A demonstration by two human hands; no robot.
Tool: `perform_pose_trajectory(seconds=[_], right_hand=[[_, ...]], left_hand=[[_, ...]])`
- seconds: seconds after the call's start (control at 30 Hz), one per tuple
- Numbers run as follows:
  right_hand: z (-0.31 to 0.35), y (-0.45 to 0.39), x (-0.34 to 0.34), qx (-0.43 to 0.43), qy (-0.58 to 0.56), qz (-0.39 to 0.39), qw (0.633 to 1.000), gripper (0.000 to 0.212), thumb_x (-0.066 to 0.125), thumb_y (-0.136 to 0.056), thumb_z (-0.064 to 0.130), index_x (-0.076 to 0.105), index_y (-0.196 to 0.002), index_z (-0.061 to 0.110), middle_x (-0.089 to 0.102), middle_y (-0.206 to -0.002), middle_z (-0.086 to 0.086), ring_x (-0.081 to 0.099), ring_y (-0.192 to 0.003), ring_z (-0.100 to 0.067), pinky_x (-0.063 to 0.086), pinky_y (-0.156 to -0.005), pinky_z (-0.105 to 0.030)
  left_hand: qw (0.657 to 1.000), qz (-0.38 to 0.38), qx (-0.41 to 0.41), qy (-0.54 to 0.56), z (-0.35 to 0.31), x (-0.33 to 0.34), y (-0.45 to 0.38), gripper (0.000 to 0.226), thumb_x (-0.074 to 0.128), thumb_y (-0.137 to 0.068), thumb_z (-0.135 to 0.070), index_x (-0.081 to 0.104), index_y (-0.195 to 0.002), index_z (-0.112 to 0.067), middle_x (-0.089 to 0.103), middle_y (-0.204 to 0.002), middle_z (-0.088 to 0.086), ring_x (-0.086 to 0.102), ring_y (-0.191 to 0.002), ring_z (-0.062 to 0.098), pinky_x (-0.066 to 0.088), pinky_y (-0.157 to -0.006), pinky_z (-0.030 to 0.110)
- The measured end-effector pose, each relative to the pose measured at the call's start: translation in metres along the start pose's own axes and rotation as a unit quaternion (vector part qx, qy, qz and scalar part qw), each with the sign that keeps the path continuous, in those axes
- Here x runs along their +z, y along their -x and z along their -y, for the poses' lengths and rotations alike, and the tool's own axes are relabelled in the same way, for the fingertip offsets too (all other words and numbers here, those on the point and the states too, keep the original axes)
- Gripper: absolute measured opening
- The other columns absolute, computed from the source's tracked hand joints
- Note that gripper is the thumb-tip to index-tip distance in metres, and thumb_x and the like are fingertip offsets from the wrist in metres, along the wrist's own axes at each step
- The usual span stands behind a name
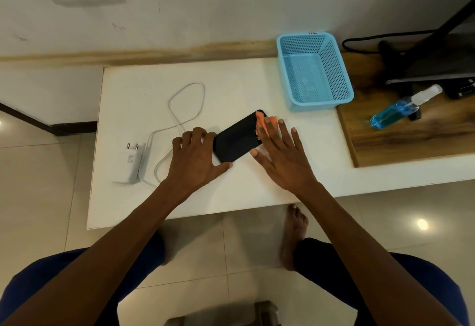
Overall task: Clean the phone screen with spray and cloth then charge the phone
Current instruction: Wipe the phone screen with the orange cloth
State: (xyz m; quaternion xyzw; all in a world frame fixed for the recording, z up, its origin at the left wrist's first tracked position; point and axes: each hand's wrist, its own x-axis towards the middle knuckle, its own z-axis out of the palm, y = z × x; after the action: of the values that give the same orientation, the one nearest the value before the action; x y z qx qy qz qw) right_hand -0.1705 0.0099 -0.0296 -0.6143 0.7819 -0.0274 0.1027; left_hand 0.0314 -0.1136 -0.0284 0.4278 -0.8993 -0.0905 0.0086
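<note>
At frame centre the left hand [196, 154], fingers spread, braces the near end of the black phone [237, 139] lying flat on the white bench [231, 192]. The right hand [279, 150], open and flat, presses an orange cloth [264, 126] onto the phone's far end. Left lies the white charger [131, 163] with its cable [180, 109]. Upper right, the blue basket [314, 68] holds nothing visible; the spray bottle [401, 108] lies farther right.

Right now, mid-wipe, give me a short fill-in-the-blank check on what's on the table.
1. The right hand presses an ____ cloth on the phone.
2. The left hand steadies the phone's ____ end.
3. The spray bottle of blue liquid lies on its ____.
4. The blue basket holds ____.

Missing words: orange; left; side; nothing
</note>
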Motion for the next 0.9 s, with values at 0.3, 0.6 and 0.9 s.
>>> perform_pose_trajectory(seconds=[0.3,0.6,0.9], right_hand=[[0.036,0.007,0.022,-0.140,0.021,0.024,0.990,0.071,0.009,-0.100,0.064,0.006,-0.159,0.024,-0.004,-0.168,0.001,-0.008,-0.154,-0.022,0.006,-0.123,-0.052],[0.004,0.006,0.007,0.005,0.030,-0.010,0.999,0.067,0.003,-0.098,0.065,-0.010,-0.156,0.033,-0.013,-0.164,0.008,-0.001,-0.154,-0.026,0.009,-0.121,-0.057],[0.000,-0.015,-0.006,0.036,0.000,0.011,0.999,0.077,-0.007,-0.091,0.070,-0.004,-0.158,0.032,0.001,-0.167,0.003,0.002,-0.154,-0.028,0.013,-0.121,-0.057]], left_hand=[[1.000,-0.017,0.000,0.023,0.005,0.002,-0.001,0.082,0.063,-0.069,-0.076,0.056,-0.128,-0.020,0.054,-0.129,0.010,0.051,-0.115,0.033,0.038,-0.095,0.048],[1.000,0.001,-0.004,0.026,0.004,0.000,-0.001,0.081,0.068,-0.070,-0.070,0.052,-0.132,-0.019,0.050,-0.133,0.010,0.048,-0.119,0.033,0.034,-0.100,0.047],[0.999,0.004,-0.015,0.052,0.004,0.004,-0.002,0.082,0.069,-0.068,-0.070,0.051,-0.131,-0.022,0.048,-0.134,0.007,0.047,-0.121,0.031,0.034,-0.100,0.047]])
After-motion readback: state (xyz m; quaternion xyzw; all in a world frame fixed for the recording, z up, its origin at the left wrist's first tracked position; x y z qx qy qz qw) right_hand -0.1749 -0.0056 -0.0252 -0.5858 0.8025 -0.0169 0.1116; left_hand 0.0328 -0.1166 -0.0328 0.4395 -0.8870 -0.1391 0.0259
